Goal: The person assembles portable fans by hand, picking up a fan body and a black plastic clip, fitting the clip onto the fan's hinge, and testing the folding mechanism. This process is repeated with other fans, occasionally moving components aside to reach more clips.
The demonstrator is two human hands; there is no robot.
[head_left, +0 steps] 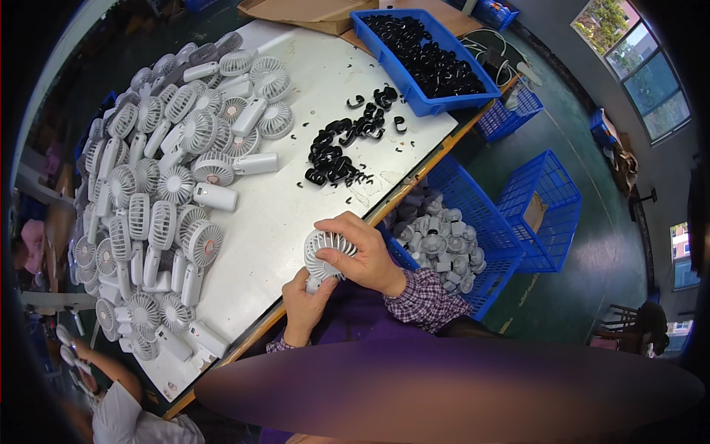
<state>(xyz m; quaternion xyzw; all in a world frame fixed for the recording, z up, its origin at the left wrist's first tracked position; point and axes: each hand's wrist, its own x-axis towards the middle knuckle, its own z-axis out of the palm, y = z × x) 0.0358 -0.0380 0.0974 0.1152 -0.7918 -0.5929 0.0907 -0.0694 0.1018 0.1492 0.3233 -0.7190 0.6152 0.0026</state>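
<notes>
Both my hands hold one small white handheld fan (pixel 316 251) just over the table's near edge. My left hand (pixel 302 307) is closed round its lower end. My right hand (pixel 367 255) grips the round slatted head, with the thumb across the front and the fingers over the top. Part of the fan is hidden behind my fingers. On the white table (pixel 262 214), a big heap of similar white fans (pixel 177 185) lies to the left. Beyond my hands is a loose pile of small curved black parts (pixel 329 157).
A blue tray (pixel 420 103) full of black parts stands at the table's far right. Below the right edge, a blue crate (pixel 494 255) contains white fan pieces (pixel 444 244), beside another blue crate (pixel 566 222). A co-worker (pixel 122 407) is at lower left. Cardboard (pixel 296 11) lies at the back.
</notes>
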